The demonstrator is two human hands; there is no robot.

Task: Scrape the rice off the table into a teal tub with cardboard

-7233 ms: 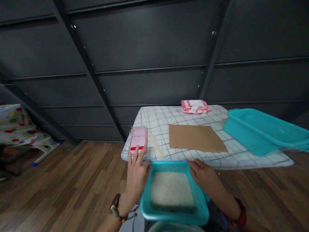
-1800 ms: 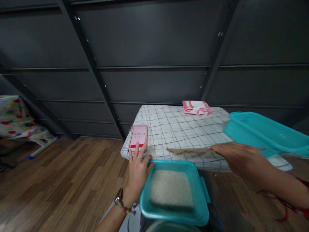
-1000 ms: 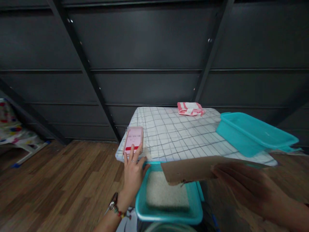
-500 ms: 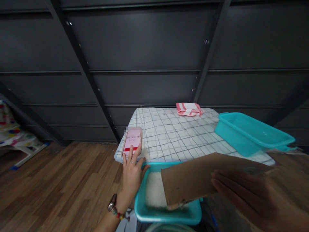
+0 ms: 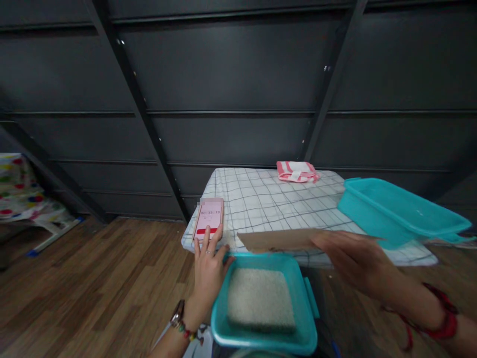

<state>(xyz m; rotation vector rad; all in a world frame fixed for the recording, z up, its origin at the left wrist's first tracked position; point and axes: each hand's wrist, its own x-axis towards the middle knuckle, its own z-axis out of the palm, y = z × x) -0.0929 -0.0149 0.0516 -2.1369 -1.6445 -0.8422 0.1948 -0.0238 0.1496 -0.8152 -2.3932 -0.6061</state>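
Observation:
A turquoise plastic box (image 5: pixel 311 318) sits at the front edge of the cloth-covered table, with pale grains like rice (image 5: pixel 261 298) in it. My left hand (image 5: pixel 209 266) lies with its fingers spread at the box's left rear corner, fingertips near the lower end of a pink-screened phone (image 5: pixel 209 216) that shows a running timer. In my right hand (image 5: pixel 350 253) is a flat piece of brown cardboard (image 5: pixel 278 240), gripped at its right part and seen nearly edge-on above the box's far rim. The thumb of that hand is hidden.
A second turquoise box (image 5: pixel 395 214) stands at the table's right side. A folded pink-and-white striped cloth (image 5: pixel 297 171) lies at the back of the checked tablecloth (image 5: pixel 261 199). A dark panelled wall (image 5: pixel 231 136) rises behind. At far left is a stand with a dotted cover (image 5: pixel 26 194).
My right hand has raised the cardboard up and back off the box, tilting it nearly edge-on, so the grains now show. My left hand keeps its place at the box corner.

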